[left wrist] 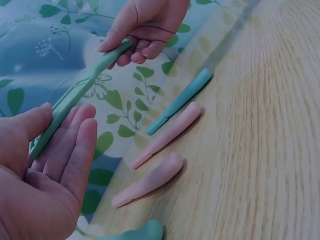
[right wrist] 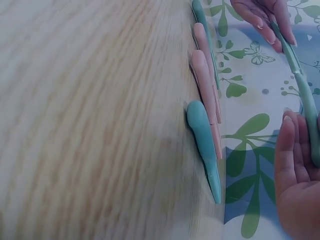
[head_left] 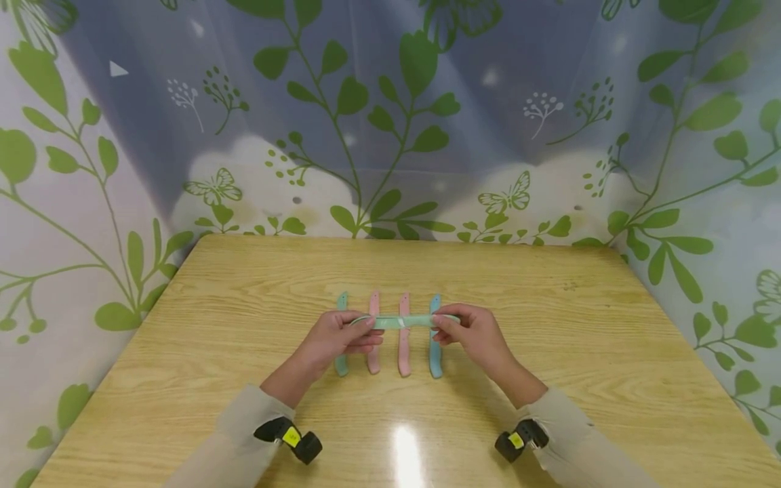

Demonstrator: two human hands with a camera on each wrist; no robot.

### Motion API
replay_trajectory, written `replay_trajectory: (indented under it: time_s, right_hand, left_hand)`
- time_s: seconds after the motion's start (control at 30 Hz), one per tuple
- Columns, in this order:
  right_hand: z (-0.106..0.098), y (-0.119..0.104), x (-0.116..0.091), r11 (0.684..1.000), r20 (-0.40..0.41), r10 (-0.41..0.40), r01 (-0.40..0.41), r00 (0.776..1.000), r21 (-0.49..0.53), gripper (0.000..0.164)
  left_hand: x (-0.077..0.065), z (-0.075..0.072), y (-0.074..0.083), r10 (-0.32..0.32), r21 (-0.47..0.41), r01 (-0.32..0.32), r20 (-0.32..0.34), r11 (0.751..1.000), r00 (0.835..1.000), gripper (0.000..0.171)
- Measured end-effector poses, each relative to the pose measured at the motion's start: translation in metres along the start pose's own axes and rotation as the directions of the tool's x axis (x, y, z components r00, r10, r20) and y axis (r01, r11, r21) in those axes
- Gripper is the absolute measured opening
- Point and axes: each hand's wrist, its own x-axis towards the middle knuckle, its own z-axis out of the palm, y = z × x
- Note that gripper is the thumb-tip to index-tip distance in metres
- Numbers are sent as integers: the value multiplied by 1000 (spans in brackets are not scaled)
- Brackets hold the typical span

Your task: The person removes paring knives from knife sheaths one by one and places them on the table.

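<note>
A slim, pale green plastic tool [head_left: 390,323] is held level between both hands, its kind not plain to see; it has a smooth rounded handle and a narrower grooved part. My left hand [head_left: 334,333] pinches the grooved end between thumb and fingers. At the other end, my right hand [head_left: 477,332] grips the handle. Beneath it, four similar tools lie in a row on the table: a green one [head_left: 342,366], a pink one [head_left: 374,362], another pink one [head_left: 405,352] and a blue one [head_left: 436,362]. The held tool and left fingers partly cover them.
The wooden table [head_left: 549,407] reaches back to a leaf-patterned curtain [head_left: 390,135], which also hangs along both sides. A black band with a small camera [head_left: 293,439] is on the left wrist, and a matching band [head_left: 521,437] on the right.
</note>
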Motion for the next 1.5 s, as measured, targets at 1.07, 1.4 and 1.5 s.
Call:
replay_trajectory:
  time_s: [1.07,1.4,1.5]
  right_hand:
    - [7,-10,-1,997,56,77,-77,995,-1,20]
    - [6,-9,-2,995,49,96,-95,994,-32,20]
    - [5,-10,-2,995,50,90,-88,995,-43,20]
  left_hand:
    - [-6,0,-2,12,9,-13,88,1000,996,37]
    - [-6,-2,-4,13,20,-15,93,1000,996,36]
    - [-6,-2,-4,18,22,-20,91,1000,996,36]
